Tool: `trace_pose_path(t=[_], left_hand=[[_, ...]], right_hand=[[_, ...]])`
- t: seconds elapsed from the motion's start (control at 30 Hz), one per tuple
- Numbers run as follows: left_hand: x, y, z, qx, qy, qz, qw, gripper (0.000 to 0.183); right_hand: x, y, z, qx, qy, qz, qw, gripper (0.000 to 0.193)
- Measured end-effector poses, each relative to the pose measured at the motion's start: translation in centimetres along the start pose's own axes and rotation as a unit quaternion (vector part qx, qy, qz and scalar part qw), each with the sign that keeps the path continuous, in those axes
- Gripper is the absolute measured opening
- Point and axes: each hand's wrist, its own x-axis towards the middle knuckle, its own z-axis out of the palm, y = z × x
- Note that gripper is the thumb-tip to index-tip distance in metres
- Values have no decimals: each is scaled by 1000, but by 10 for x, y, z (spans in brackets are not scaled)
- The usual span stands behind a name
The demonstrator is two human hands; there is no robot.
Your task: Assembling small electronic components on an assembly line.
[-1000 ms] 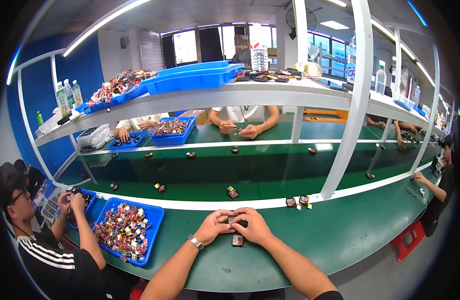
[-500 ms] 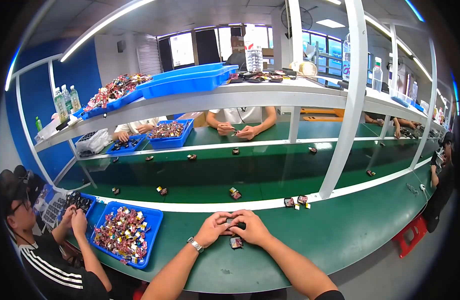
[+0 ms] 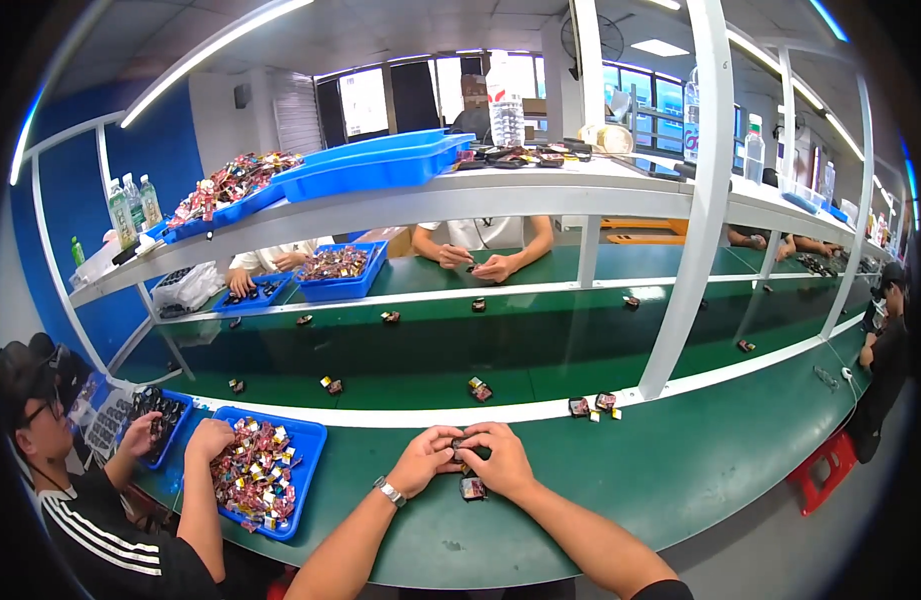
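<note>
My left hand (image 3: 426, 462), with a watch at its wrist, and my right hand (image 3: 503, 462) meet above the green bench. Their fingers are closed round a small black plastic part (image 3: 474, 453), mostly covered by the fingertips. Just below them on the bench lies a small dark piece with a reddish, silvery face (image 3: 473, 488). To the left of my left hand stands a blue tray (image 3: 319, 450) heaped with small red, white and yellow electronic pieces (image 3: 256, 465).
A co-worker's hand (image 3: 211, 438) is in that tray. Small assemblies (image 3: 480, 389) lie on the green conveyor belt (image 3: 411, 345); a few (image 3: 593, 404) sit at its near white edge. A white post (image 3: 686, 220) and shelf (image 3: 541, 190) stand ahead. A red stool (image 3: 823, 470) is at right.
The left co-worker's hands have parted, one reaching into the tray of pieces. Pieces on the belt have shifted slightly right. My fingers have shifted a little, showing more of the black part.
</note>
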Motion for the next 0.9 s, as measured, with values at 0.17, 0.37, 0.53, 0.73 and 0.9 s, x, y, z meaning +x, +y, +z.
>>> trace_pose_path(t=[0.17,0.37,0.53,0.73,0.9], left_hand=[[0,0,0,0,7,0,1000,29],[2,0,-2,-18,-5,2,1000,28],[2,0,-1,-22,1,-3,1000,26],[1,0,0,-12,2,-2,1000,26],[1,0,0,-1,13,-9,1000,26]], right_hand=[[-2,-1,3,14,5,22,1000,12],[-1,4,4,28,-21,22,999,13],[-1,8,6,41,-13,33,999,14],[0,3,3,91,-43,80,992,19],[-1,5,3,75,-47,78,993,18]])
